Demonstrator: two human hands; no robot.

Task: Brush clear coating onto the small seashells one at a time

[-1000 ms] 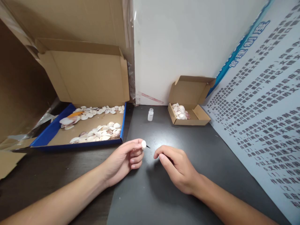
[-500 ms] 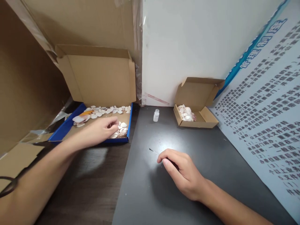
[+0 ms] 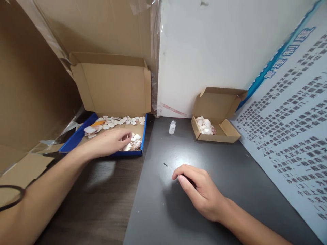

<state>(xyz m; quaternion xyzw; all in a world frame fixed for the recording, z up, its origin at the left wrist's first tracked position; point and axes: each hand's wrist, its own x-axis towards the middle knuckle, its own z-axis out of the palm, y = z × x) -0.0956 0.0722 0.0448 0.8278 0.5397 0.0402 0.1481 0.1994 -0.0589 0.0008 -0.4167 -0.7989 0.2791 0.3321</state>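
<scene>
Left hand (image 3: pixel 109 141) has gone from in front of the vial (image 3: pixel 172 128) to the shells (image 3: pixel 134 144) left of it. Nearest my view, right hand (image 3: pixel 200 192): fingers narrow, seemingly round a thin dark-tipped tool (image 3: pixel 166 164). Left fingers curled; holding anything, can't tell. Shells already in both blue box (image 3: pixel 127 153), vial's left, and small box (image 3: pixel 219 138), its right; remainder unclear. Vial print illegible. Poster (image 3: pixel 281 119), far right of vial: 管理制度.
</scene>
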